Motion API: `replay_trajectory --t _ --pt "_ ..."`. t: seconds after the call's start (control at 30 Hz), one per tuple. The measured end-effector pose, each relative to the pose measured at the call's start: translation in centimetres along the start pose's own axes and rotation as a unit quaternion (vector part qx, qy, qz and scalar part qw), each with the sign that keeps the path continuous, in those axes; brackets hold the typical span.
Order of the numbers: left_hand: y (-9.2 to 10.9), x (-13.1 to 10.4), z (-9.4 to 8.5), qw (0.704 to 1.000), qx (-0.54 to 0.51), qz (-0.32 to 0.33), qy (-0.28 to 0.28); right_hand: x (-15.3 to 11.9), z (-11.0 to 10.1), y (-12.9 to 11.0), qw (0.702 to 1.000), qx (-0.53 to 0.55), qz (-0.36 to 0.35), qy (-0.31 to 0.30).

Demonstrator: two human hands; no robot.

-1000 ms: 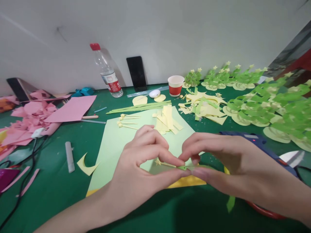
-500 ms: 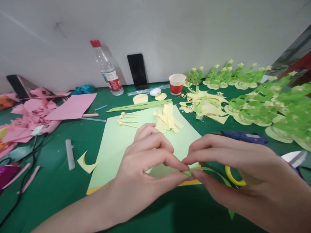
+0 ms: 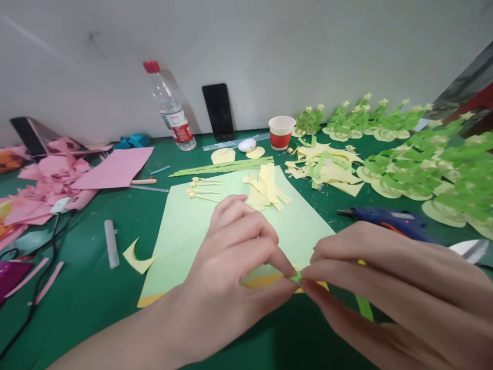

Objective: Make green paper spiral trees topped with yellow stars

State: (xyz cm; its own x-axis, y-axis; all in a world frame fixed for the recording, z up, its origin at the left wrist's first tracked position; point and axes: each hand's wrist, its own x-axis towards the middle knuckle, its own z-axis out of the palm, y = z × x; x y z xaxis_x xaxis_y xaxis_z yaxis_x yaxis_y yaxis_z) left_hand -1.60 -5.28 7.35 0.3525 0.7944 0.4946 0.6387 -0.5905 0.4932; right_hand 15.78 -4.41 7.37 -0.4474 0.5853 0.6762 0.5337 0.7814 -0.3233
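Between the fingertips of my left hand point(image 3: 234, 272) and my right hand point(image 3: 377, 282) is the end of a green paper strip point(image 3: 364, 307). Both hands pinch it at the same spot, thumb against forefinger. The rest of the strip hangs down behind my right fingers, mostly hidden. Under my hands lies a pale green sheet point(image 3: 185, 241) with a yellow edge. On it are several thin yellow paper stems point(image 3: 204, 194) with small knobs at one end, and a heap of pale yellow strips point(image 3: 267, 187).
A blue glue gun point(image 3: 389, 218) lies beyond my right hand. Green paper trees point(image 3: 416, 169) stand at the right. Paper scraps point(image 3: 327, 167), a paper cup point(image 3: 282, 132), a phone point(image 3: 219, 113) and a bottle point(image 3: 175, 118) are at the back; pink paper point(image 3: 113, 168) and a glue stick point(image 3: 111, 244) at left.
My right hand has turned and shifted slightly down, its fingers now closer over the strip and covering the yellow scissor handle more. More of the glue gun shows. My left hand keeps its pinch.
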Motion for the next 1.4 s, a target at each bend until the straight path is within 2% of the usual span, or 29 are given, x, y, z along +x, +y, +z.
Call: replay_trajectory --t 0.13,0.3,0.5,0.73,0.8,0.87,1.0,1.1,1.17,1.27,1.33,1.4 --pt "0.0 0.0 0.0 1.0 -0.005 -0.014 -0.017 0.1 -0.2 0.2 0.999 0.039 0.019 -0.011" --pt "0.0 0.0 0.1 0.999 -0.027 -0.035 -0.023 0.6 -0.4 0.6 0.988 0.121 0.041 -0.084" --pt "-0.1 -0.2 0.3 0.999 -0.027 -0.039 -0.018 0.8 -0.4 0.7 0.981 0.091 0.024 -0.172" --pt "-0.1 -0.1 0.5 0.999 0.017 -0.026 0.006 0.8 0.2 1.1 0.988 0.054 -0.041 -0.142" --pt "-0.1 0.0 0.4 0.999 -0.01 -0.03 -0.014 1.2 0.1 1.3 0.986 0.072 -0.066 -0.136" --pt "-0.2 0.1 0.3 0.996 -0.056 -0.047 -0.055 1.6 -0.1 1.6 0.983 0.093 -0.08 -0.136" --pt "-0.4 0.2 -0.1 0.973 -0.162 -0.095 -0.131 1.9 -0.3 2.4 0.977 0.126 -0.091 -0.145" --pt "-0.5 0.3 -0.2 0.967 -0.18 -0.1 -0.149 1.8 -0.2 2.9 0.974 0.137 -0.087 -0.158" --pt "-0.5 0.2 -0.1 0.973 -0.161 -0.092 -0.137 1.8 -0.2 3.1 0.97 0.165 -0.045 -0.171" --pt "-0.6 0.1 0.2 0.986 -0.131 -0.059 -0.08 2.1 -0.2 3.7 0.943 0.236 0.084 -0.218" --pt "-0.6 0.0 0.3 0.991 -0.122 -0.04 -0.047 2.3 0.0 4.1 0.895 0.305 0.162 -0.282" --pt "-0.6 0.1 0.4 0.992 -0.121 -0.037 -0.031 2.5 0.3 4.2 0.83 0.385 0.206 -0.348"
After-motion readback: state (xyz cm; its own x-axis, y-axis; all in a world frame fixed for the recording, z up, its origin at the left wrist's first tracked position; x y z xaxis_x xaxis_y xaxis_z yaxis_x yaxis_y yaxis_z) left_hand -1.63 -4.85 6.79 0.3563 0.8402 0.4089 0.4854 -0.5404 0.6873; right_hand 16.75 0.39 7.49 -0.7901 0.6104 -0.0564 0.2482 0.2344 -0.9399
